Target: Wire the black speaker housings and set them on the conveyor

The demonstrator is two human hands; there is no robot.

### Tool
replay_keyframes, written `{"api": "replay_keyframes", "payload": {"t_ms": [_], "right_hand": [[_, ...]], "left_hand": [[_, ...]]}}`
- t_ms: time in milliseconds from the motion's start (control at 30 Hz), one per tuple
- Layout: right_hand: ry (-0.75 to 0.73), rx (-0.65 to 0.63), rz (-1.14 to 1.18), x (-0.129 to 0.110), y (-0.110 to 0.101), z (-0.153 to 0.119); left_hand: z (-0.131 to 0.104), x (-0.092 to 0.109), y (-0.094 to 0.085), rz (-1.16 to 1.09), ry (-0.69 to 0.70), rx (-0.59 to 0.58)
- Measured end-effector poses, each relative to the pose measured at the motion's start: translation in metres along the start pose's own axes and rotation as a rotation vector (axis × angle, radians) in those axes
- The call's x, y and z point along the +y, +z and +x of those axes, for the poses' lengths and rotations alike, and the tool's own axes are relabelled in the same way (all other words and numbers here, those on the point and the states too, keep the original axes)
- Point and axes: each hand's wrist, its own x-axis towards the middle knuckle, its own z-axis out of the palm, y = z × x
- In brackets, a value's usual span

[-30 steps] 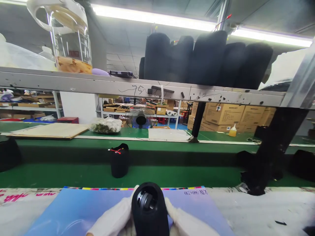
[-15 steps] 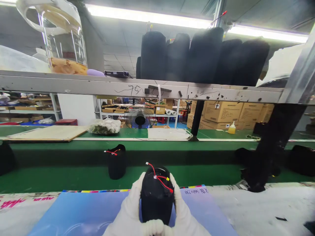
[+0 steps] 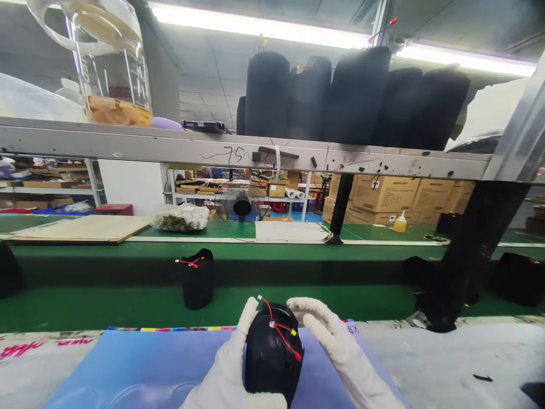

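Observation:
A black cylinder (image 3: 272, 363) with thin red wires and white, yellow and red plugs on its top stands over the blue sheet (image 3: 145, 363). My left hand (image 3: 232, 363), in a white glove, is wrapped round its left side, with the thumb across the near side. On the other side, my gloved right hand (image 3: 336, 346) is open, its fingers stretched and slightly bent beside the cylinder's upper right edge. Whether those fingertips touch it I cannot tell. A similar black cylinder (image 3: 198, 284) with red wires sits on the green belt (image 3: 128, 307) beyond.
Above the belt runs a metal shelf (image 3: 170, 145) bearing several black cylinders (image 3: 360, 96) and a clear jug (image 3: 114, 74). A dark post (image 3: 468, 250) stands at the right. Farther back are a fan (image 3: 242, 205), cardboard boxes (image 3: 383, 193) and a yellow bottle (image 3: 399, 222).
My right hand has come away from the cylinder's right side and its fingers have straightened. The cylinder has shifted slightly down and tilts a little, with my left hand still round it.

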Motion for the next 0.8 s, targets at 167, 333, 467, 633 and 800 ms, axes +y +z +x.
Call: {"api": "replay_keyframes", "payload": {"t_ms": [167, 333, 467, 633, 800], "right_hand": [[-0.135, -0.067, -0.321, -0.009, -0.011, -0.005], [0.042, -0.311, -0.366, -0.024, -0.009, -0.002], [0.112, -0.338, -0.291, -0.032, 0.010, 0.008], [0.002, -0.269, -0.364, -0.027, 0.025, 0.013], [-0.037, -0.152, -0.432, -0.025, 0.041, 0.018]], "left_hand": [[0.005, 0.029, 0.015, -0.198, -0.155, 0.008], [0.028, 0.045, 0.025, -0.403, -0.299, -0.043], [0.039, 0.042, 0.024, -0.620, -0.388, -0.075], [0.042, 0.037, 0.025, -0.677, -0.417, -0.051], [0.018, 0.036, 0.010, -0.526, -0.371, -0.018]]}}
